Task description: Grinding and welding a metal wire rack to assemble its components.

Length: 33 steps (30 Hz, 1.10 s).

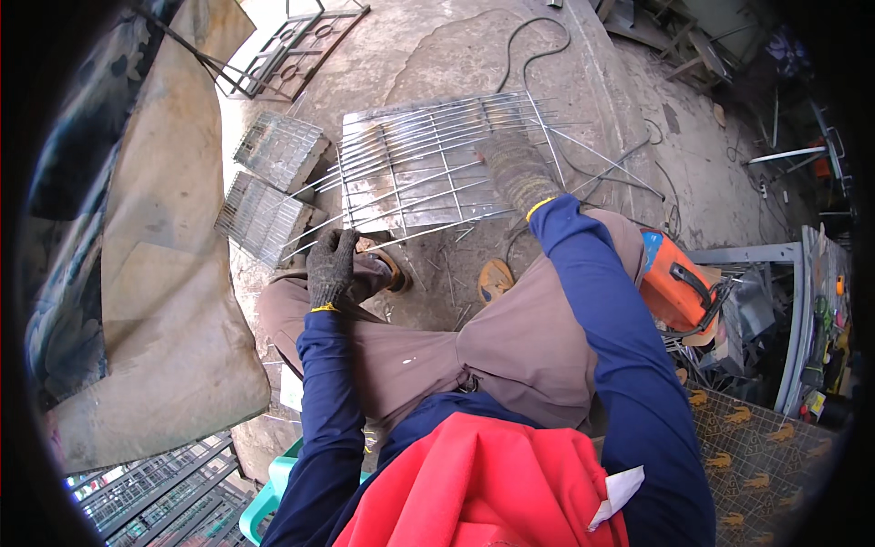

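The bare-metal wire grid (428,164) lay flat, long axis sideways; the left hand (331,266) gripped a rod end, the right hand (518,173) pressed open on it.

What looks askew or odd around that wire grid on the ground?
The wire grid has loose rods splaying unevenly past its right edge. Short wire offcuts litter the concrete near it. The left hand and right hand rest on the grid.

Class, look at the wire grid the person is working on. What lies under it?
Under the wire grid lies a flat grey metal sheet, visible between the rods, resting on the concrete floor. The gloved right hand covers part of the grid; what lies beneath the sheet is hidden.
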### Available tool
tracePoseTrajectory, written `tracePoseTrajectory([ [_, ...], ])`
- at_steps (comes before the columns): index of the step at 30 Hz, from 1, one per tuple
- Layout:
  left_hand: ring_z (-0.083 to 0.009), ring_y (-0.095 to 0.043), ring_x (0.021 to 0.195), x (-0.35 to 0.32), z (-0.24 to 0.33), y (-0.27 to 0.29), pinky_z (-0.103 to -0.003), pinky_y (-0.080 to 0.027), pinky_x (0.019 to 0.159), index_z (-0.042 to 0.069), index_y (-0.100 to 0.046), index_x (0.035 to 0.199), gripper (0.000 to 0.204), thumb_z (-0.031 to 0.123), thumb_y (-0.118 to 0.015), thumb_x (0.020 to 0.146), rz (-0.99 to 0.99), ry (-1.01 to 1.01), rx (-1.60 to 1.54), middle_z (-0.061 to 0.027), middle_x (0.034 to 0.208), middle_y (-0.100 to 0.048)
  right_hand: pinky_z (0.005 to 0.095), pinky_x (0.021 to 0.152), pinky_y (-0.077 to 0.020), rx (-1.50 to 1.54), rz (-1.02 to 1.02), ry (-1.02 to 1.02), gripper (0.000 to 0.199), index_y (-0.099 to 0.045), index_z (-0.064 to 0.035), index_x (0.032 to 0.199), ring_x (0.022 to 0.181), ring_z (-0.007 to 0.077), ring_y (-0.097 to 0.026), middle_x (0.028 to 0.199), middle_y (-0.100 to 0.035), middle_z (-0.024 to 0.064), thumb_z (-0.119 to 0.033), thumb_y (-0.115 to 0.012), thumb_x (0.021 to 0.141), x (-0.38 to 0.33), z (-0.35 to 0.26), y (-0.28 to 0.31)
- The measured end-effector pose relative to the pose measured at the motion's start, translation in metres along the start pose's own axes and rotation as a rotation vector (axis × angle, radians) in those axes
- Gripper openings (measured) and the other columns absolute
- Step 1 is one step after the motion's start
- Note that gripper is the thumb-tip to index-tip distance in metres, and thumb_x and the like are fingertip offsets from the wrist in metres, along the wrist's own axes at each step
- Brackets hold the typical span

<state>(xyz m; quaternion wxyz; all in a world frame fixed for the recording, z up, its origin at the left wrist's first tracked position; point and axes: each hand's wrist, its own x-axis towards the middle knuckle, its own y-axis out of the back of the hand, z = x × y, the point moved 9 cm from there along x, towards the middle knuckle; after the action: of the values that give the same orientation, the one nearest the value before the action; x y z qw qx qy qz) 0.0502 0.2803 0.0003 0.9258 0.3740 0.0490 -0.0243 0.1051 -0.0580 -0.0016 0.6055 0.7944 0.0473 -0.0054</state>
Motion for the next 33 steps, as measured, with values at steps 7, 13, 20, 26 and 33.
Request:
tracePoseTrajectory([
  [7,-0.0207,-0.058,0.073,0.001,-0.001,0.003,-0.035,-0.046,0.071,-0.001,-0.064,0.087,0.039,0.037,-0.062,0.092,0.019,-0.024,0.040,-0.0138,0.077,-0.062,0.0449,0.105,-0.0389,0.055,0.057,-0.111,0.035,-0.061,-0.0175,0.123,0.122,0.0286,-0.053,0.127,-0.059,0.0104,-0.023,-0.046,0.092,-0.015,0.010,0.024],
  [13,-0.0287,-0.065,0.081,0.002,-0.004,0.001,-0.038,-0.049,0.073,0.002,-0.068,0.094,0.037,0.038,-0.062,0.090,-0.006,0.003,0.065,-0.0151,0.083,-0.068,0.0457,0.100,-0.0430,-0.125,0.059,-0.114,0.033,-0.062,-0.0143,0.120,0.119,0.0307,-0.056,0.126,-0.060,0.0128,-0.024,-0.054,0.090,-0.017,0.008,0.031],
  [20,-0.0293,-0.066,0.080,0.011,-0.023,-0.006,-0.038,-0.049,0.075,0.000,-0.069,0.092,0.040,0.039,-0.060,0.089,0.020,-0.001,-0.035,-0.0175,0.083,-0.068,0.0473,0.092,-0.0484,-0.209,0.047,-0.167,0.035,-0.061,-0.0127,0.122,0.109,0.0341,-0.061,0.117,-0.062,0.0173,-0.019,-0.056,0.088,-0.017,0.008,0.042],
  [26,-0.0342,-0.065,0.085,-0.002,-0.019,0.011,-0.042,-0.049,0.076,0.000,-0.066,0.091,0.044,0.044,-0.061,0.089,0.110,0.104,0.003,-0.0196,0.088,-0.067,0.0439,0.093,-0.0476,-0.121,0.034,-0.239,0.026,-0.065,-0.0142,0.112,0.108,0.0319,-0.060,0.118,-0.062,0.0122,-0.023,-0.052,0.091,-0.029,0.021,0.058],
  [33,-0.0319,-0.062,0.078,0.002,-0.026,0.021,-0.041,-0.048,0.072,0.000,-0.062,0.085,0.043,0.043,-0.064,0.086,0.222,0.134,-0.087,-0.0182,0.080,-0.063,0.0468,0.095,-0.0461,-0.308,0.051,-0.176,0.035,-0.064,-0.0144,0.117,0.111,0.0339,-0.058,0.119,-0.062,0.0133,-0.035,-0.043,0.097,-0.024,0.037,0.047],
])
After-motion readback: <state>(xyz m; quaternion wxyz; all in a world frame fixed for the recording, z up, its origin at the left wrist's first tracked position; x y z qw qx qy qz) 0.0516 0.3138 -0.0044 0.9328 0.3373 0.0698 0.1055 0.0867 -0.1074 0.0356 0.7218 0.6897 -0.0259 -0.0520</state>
